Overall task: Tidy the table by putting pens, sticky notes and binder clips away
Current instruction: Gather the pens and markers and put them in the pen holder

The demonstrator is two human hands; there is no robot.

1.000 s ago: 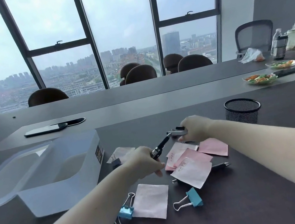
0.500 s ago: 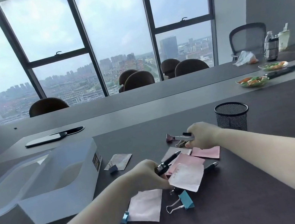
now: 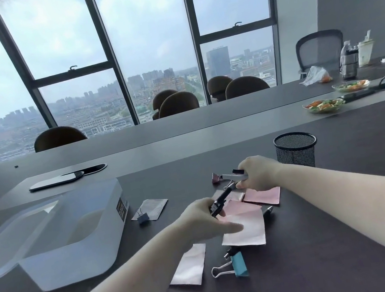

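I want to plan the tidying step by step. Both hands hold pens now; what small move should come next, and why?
Probably carry the right hand with its silver pen to the mesh cup just beside it; the cup stands open and upright. The left hand holds a black pen and could follow.

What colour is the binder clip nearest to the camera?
Light blue, with silver wire handles. The binder clip shows best in the head view, the only one.

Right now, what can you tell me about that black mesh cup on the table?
The black mesh cup is a round pen holder of what looks like fine wire mesh with a solid rim. It stands upright on the dark table, just beyond the right hand, apart from it. Its top is open; nothing shows above the rim, and nothing touches it.
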